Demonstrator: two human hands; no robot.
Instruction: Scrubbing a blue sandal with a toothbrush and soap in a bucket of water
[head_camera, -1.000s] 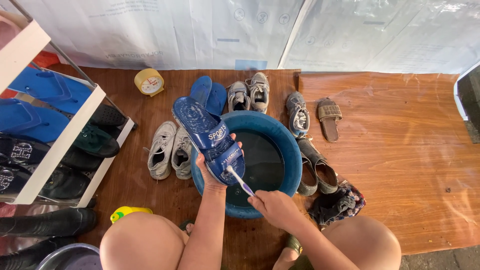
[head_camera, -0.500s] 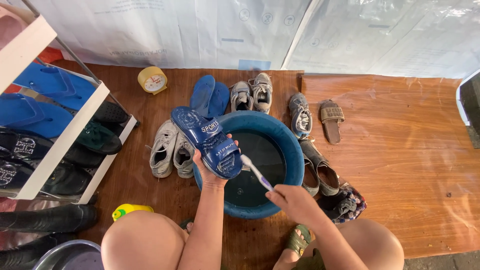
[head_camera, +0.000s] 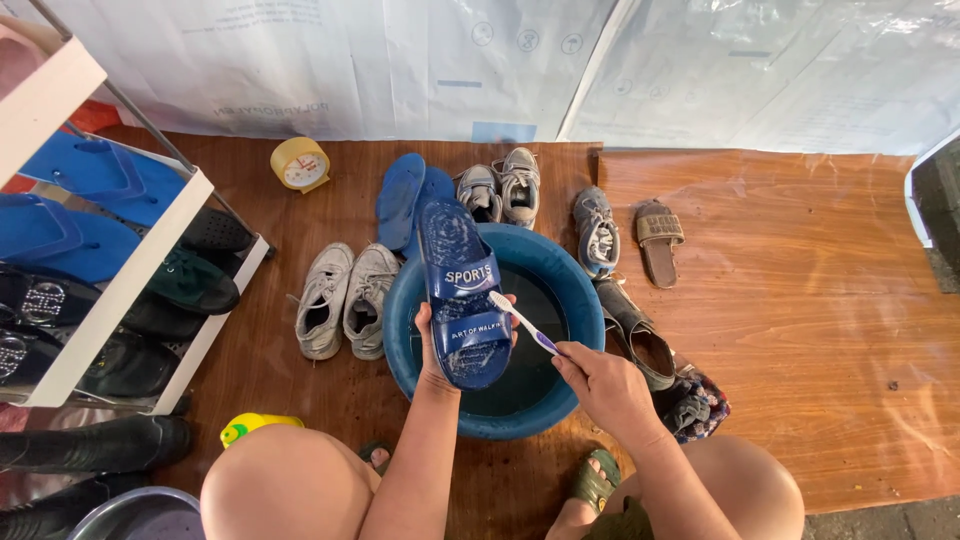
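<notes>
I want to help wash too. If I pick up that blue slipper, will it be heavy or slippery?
The blue slipper is probably light: the left hand alone holds it up over the basin. It looks fairly stiff, staying straight without drooping. It may be slippery, since its surface looks wet.

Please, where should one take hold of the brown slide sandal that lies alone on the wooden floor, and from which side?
Probably best to grip the brown sandal by its wide strap, coming from above. It lies flat, sole down, apart from the grey sneaker beside it, so nothing blocks a hand. The strap arches over the footbed and leaves a gap where fingers could hook under. The sole edges lie flat on the wooden floor, harder to pinch.
</notes>
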